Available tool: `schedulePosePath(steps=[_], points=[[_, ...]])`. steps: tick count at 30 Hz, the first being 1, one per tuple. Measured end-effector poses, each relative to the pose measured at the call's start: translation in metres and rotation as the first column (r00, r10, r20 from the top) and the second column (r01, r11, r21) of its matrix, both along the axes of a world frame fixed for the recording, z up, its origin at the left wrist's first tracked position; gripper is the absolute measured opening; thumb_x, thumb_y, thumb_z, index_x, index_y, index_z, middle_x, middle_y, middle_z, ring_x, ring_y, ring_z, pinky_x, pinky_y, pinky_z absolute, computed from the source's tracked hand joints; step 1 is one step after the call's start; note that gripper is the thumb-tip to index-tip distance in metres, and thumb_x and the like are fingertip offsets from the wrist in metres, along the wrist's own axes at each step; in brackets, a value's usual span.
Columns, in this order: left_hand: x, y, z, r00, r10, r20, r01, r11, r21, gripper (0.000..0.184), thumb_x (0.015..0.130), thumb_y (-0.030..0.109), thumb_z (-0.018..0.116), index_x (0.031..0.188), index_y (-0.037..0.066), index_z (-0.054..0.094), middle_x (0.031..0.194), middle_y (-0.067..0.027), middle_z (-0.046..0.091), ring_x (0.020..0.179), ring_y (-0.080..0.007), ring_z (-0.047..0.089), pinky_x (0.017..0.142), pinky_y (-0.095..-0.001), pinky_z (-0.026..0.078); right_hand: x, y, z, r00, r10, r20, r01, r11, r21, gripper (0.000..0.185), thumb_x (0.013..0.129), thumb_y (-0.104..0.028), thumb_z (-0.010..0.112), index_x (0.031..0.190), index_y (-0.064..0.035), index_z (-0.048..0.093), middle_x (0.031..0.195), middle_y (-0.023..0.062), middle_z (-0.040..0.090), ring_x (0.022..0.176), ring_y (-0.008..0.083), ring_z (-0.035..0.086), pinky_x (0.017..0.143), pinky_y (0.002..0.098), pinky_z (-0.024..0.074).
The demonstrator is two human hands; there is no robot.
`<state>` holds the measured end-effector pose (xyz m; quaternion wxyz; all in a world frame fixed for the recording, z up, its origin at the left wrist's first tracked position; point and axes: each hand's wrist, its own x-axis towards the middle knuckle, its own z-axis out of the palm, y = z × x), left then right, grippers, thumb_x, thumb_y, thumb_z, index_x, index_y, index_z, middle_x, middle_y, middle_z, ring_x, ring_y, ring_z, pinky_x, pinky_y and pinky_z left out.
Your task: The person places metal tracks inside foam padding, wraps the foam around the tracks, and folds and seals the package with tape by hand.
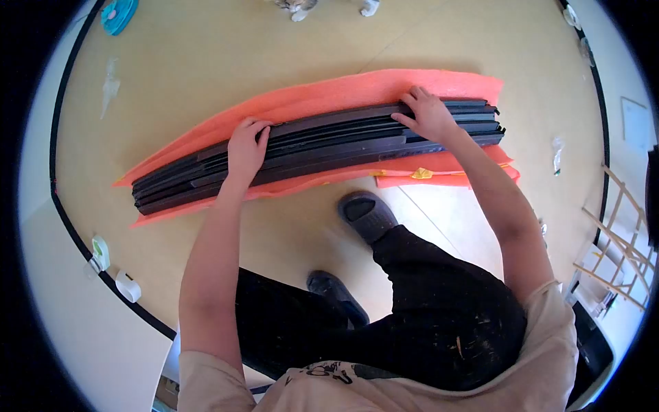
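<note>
A bundle of long dark profile strips lies side by side on a sheet of orange foam wrap, spread on the floor in front of me. My left hand rests over the strips left of the middle, its fingers curled at the far strip and the thumb close to them. Further right, my right hand straddles the far strip, fingers bent over its back edge and thumb on the near side. A piece of yellow tape sticks to the foam's near edge.
My shoes are on the floor close to the foam. A cat is partly visible at the top edge. A blue object lies at top left. Clear plastic scraps and a wooden rack are on the right.
</note>
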<state>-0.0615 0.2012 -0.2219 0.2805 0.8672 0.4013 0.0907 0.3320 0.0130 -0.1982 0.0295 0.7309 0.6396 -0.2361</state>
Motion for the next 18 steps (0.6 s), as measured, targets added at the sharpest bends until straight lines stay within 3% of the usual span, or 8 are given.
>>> schedulePosePath(steps=[1,4,7,9,12,14,15,18], points=[[-0.001,-0.002,-0.004,1.0,0.02,0.01,-0.02,1.0,0.01,0.018,0.097,0.018,0.065,0.106,0.005,0.074,0.102,-0.0147,0.069,0.101,-0.0358,0.067,0.089,-0.0434,0.054,-0.001,0.005,0.005,1.0,-0.001,-0.004,0.001,1.0,0.003,0.056,0.096,-0.052,0.063,0.13,-0.007,0.062,0.125,0.0229,0.06,0.119,0.0418,0.058,0.102,0.0538,0.0478],[0.001,-0.007,-0.01,0.999,0.049,0.01,-0.05,0.998,0.049,0.018,0.096,0.019,0.066,0.105,0.005,0.074,0.101,-0.0146,0.068,0.1,-0.0367,0.066,0.088,-0.0443,0.054,-0.004,0.041,0.019,0.971,0.113,0.21,-0.211,0.821,0.531,0.058,0.088,-0.029,0.074,0.139,-0.0106,0.055,0.126,0.0218,0.062,0.119,0.0397,0.06,0.097,0.0514,0.0524],[-0.003,-0.011,-0.009,0.998,0.058,0.038,-0.065,0.978,0.196,0.016,0.094,0.019,0.068,0.102,0.006,0.073,0.096,-0.0146,0.067,0.095,-0.0377,0.065,0.084,-0.0465,0.054,0.0,0.074,-0.007,0.998,0.035,-0.058,-0.019,0.966,0.257,0.054,0.085,-0.025,0.075,0.135,-0.0127,0.061,0.125,0.0204,0.064,0.117,0.038,0.062,0.094,0.0481,0.0553],[0.002,-0.017,0.01,0.994,0.074,-0.08,-0.06,0.985,0.164,0.021,0.092,0.019,0.07,0.11,0.009,0.07,0.103,-0.013,0.067,0.098,-0.0351,0.066,0.085,-0.0463,0.054,0.001,0.083,-0.01,0.984,0.119,-0.135,-0.106,0.989,0.099,0.046,0.082,-0.017,0.073,0.128,-0.0135,0.067,0.116,0.0176,0.067,0.107,0.039,0.065,0.094,0.0454,0.0542],[0.003,-0.014,0.042,0.967,-0.097,-0.235,0.189,0.892,0.411,0.038,0.09,0.021,0.072,0.126,0.01,0.063,0.122,-0.0149,0.066,0.11,-0.0356,0.064,0.091,-0.0446,0.053,-0.017,0.058,0.01,0.917,0.387,0.1,-0.392,0.919,0.032,0.038,0.082,-0.013,0.069,0.12,-0.0124,0.072,0.106,0.0128,0.066,0.098,0.0352,0.065,0.088,0.046,0.0545],[0.015,-0.006,0.061,0.97,-0.12,-0.209,0.209,0.853,0.479,0.037,0.089,0.02,0.071,0.124,0.012,0.063,0.122,-0.0117,0.067,0.113,-0.0316,0.063,0.092,-0.0446,0.053,-0.02,0.02,0.001,0.899,0.409,0.156,-0.438,0.836,0.331,0.039,0.082,-0.014,0.067,0.12,-0.013,0.071,0.097,0.0085,0.062,0.099,0.0284,0.063,0.087,0.0446,0.0536],[0.017,-0.003,0.06,0.969,-0.141,-0.202,0.231,0.805,0.547,0.036,0.088,0.019,0.071,0.123,0.013,0.062,0.122,-0.0086,0.067,0.116,-0.0277,0.063,0.094,-0.0446,0.053,-0.019,0.008,-0.001,0.899,0.405,0.166,-0.437,0.847,0.301,0.039,0.082,-0.014,0.067,0.12,-0.013,0.071,0.097,0.0085,0.062,0.099,0.0284,0.063,0.087,0.0446,0.0536],[0.004,0.009,0.028,0.847,-0.3,-0.439,0.412,0.892,0.185,0.037,0.094,0.017,0.06,0.131,0.014,0.062,0.121,-0.0058,0.068,0.115,-0.026,0.062,0.094,-0.0431,0.054,-0.033,-0.006,0.0,0.923,0.334,0.189,-0.383,0.83,0.406,0.043,0.08,-0.015,0.069,0.122,-0.0133,0.07,0.1,0.0051,0.061,0.103,0.0246,0.06,0.093,0.0429,0.0495]])
